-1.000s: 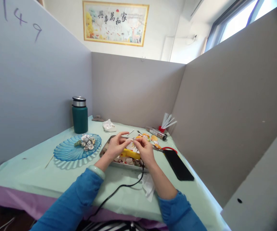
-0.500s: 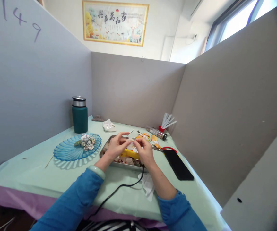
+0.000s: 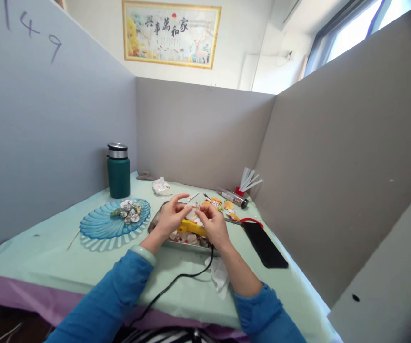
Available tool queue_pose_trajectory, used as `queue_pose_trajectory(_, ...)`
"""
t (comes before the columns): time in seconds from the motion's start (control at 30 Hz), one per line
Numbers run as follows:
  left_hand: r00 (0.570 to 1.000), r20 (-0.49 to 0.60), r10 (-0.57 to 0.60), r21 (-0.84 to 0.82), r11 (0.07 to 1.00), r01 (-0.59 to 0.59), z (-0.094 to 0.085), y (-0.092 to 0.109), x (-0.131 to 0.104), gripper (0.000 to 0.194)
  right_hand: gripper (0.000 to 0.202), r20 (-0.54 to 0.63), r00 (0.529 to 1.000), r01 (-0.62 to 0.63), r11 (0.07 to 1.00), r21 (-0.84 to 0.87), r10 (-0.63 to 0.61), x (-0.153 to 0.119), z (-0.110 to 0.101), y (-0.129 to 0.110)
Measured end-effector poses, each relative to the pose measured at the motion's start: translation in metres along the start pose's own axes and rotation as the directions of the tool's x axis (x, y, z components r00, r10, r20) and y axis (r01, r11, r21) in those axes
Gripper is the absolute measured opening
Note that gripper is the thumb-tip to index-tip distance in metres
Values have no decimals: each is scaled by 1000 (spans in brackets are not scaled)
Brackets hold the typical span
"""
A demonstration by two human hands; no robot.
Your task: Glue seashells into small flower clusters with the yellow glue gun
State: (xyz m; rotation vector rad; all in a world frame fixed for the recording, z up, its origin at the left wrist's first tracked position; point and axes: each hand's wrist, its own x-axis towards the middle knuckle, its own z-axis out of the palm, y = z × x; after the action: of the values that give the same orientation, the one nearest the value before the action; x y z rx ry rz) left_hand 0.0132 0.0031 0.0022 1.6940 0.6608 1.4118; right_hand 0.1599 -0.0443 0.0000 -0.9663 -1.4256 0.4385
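Over a metal tray (image 3: 155, 224), both my hands work close together with bent fingers. My left hand (image 3: 171, 219) grips a thin pale piece that looks like a shell (image 3: 191, 206), seen nearly edge-on. Opposite it, my right hand (image 3: 214, 223) pinches a small whitish piece (image 3: 197, 205) between thumb and forefinger; its kind is too small to make out. Beneath the hands a yellow glue gun (image 3: 191, 228) lies across the tray, partly covered by my right hand. Shells (image 3: 192, 239) and small bits fill the tray around it.
On the left are a blue fluted plate (image 3: 98, 221) with several small shells, and a green bottle (image 3: 118, 176). A black phone (image 3: 265, 245), red-handled scissors (image 3: 251, 220) and a clear tube (image 3: 234, 196) lie right. A black cord (image 3: 180, 276) crosses the front. Partitions stand on three sides.
My hands have drawn slightly apart. The small piece in my right fingers now shows above the fingertips, and the pale piece has turned more edge-on. Everything else stays put.
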Motion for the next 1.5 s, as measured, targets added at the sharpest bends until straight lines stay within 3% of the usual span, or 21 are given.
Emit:
queue_pose_trajectory(0.27, 999, 42, -26, -39, 999, 28, 2, 4, -1, 55, 15, -5, 1000, 26, 997, -71, -27, 1, -2, -1)
queue_pose_trajectory(0.5, 997, 63, 39, -108, 994, -32, 2, 3, -1, 57, 13, 45, 987, 159, 963, -217, -153, -3, 0, -3)
queue_pose_trajectory(0.73, 999, -34, 3, -205, 979, -10, -1, 4, 1, 59, 14, 33, 991, 130, 960, -246, -126, -5, 0, -1)
queue_pose_trajectory(1.03, 999, -1, -42, -271, 962, 40, -1, 9, 1, 60, 18, 45, 991, 130, 960, -247, -122, -5, -1, -6)
queue_pose_trajectory(1.23, 998, 32, -55, -337, 940, 63, -5, 8, 1, 55, 18, 92, 990, 119, 975, -185, -104, -6, -1, -10)
queue_pose_trajectory(1.5, 991, 93, -97, -371, 920, 125, -5, 8, 1, 52, 24, 223, 950, 282, 904, -322, -217, -8, -3, -9)
